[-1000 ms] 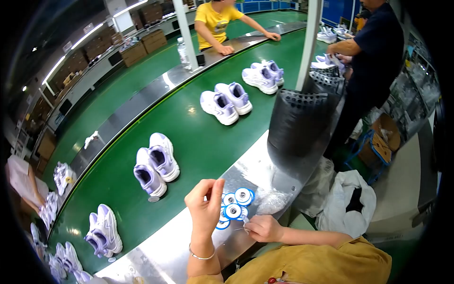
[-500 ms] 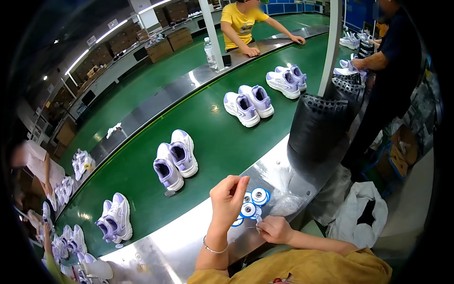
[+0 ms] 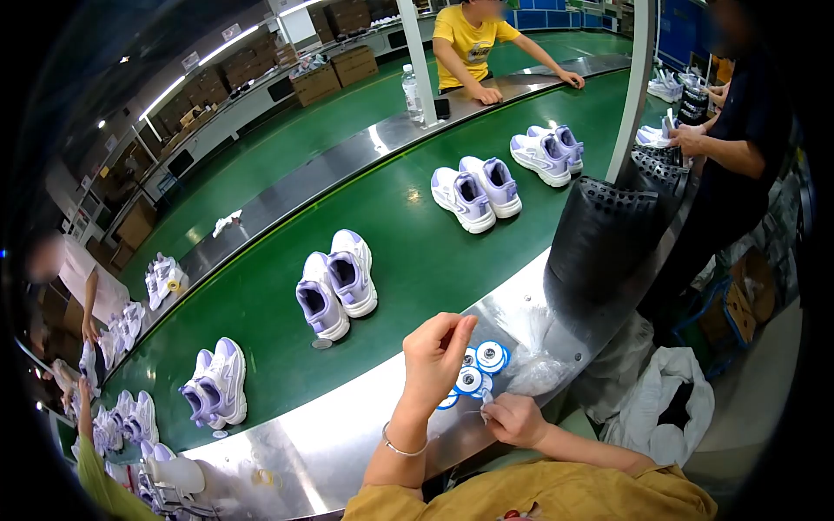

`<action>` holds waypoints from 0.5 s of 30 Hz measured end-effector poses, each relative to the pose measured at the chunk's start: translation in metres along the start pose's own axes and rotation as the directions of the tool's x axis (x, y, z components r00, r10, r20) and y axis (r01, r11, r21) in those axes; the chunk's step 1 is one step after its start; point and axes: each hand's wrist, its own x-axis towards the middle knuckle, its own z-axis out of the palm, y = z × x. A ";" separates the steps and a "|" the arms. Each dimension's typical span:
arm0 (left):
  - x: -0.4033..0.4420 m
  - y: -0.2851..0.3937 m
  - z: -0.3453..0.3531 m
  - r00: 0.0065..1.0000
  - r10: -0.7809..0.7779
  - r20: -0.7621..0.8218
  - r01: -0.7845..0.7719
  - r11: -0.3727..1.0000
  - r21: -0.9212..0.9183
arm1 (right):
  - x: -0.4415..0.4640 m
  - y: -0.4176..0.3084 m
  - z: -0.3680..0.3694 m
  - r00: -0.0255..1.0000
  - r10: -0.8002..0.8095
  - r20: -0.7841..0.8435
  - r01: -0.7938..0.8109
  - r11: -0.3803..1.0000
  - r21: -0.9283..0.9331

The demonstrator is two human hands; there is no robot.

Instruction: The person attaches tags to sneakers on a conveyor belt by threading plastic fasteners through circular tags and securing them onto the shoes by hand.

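My left hand (image 3: 434, 360), a bracelet on its wrist, is raised above the metal ledge. Its fingers are curled and pressed to the thumb; anything between them is too small to make out. Lower and to the right, my right hand (image 3: 514, 420) pinches a thin whitish strip (image 3: 486, 398). Just beyond the strip, several round white-and-blue spools (image 3: 469, 380) lie together on the ledge, partly hidden by my left hand. A clear plastic bag (image 3: 534, 372) rests to their right.
Pairs of white-and-purple sneakers (image 3: 337, 285) stand on the green conveyor belt (image 3: 278, 321). Black cylinders (image 3: 595, 234) stand at the ledge's right. A white bag (image 3: 665, 404) hangs below. Co-workers are across the belt and at both sides; a bottle (image 3: 412, 94) stands by a post.
The whole view has shifted, so most things appear further right. My hands keep nearly the same pose. The person at the right has lifted their hands slightly.
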 end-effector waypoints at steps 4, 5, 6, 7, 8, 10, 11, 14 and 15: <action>0.001 -0.002 -0.001 1.000 0.011 -0.029 -0.012 1.000 -0.027 | -0.001 0.003 0.003 1.000 -0.005 -0.011 0.004 1.000 -0.021; 0.000 -0.001 -0.002 0.999 0.009 -0.040 -0.010 1.000 -0.019 | 0.000 0.000 0.004 1.000 -0.009 -0.028 0.009 1.000 -0.010; 0.001 -0.001 -0.001 0.997 0.050 -0.061 -0.053 0.998 -0.042 | 0.000 0.001 0.005 1.000 -0.022 -0.021 0.022 1.000 0.004; 0.002 0.000 -0.001 0.992 0.090 -0.086 -0.095 0.994 -0.060 | -0.001 0.001 0.004 1.000 -0.011 -0.010 0.011 1.000 -0.008; 0.003 0.001 -0.005 0.994 0.093 -0.054 -0.095 0.995 -0.036 | -0.001 0.000 0.005 1.000 -0.002 0.005 0.002 1.000 -0.016; 0.006 0.004 -0.007 0.990 0.130 -0.056 -0.131 0.991 -0.020 | 0.001 -0.002 0.003 1.000 -0.016 0.012 0.016 1.000 -0.009; 0.007 0.005 -0.007 0.987 0.148 -0.065 -0.149 0.989 -0.013 | 0.002 -0.001 0.003 1.000 -0.006 0.002 0.006 1.000 -0.029; 0.007 0.001 -0.007 0.985 0.158 -0.067 -0.161 0.986 -0.040 | 0.002 0.001 0.004 0.999 -0.035 0.005 0.035 0.999 0.001; 0.007 0.002 -0.008 0.985 0.156 -0.070 -0.159 0.986 -0.052 | 0.003 0.001 0.004 0.999 -0.032 0.002 0.032 0.999 -0.007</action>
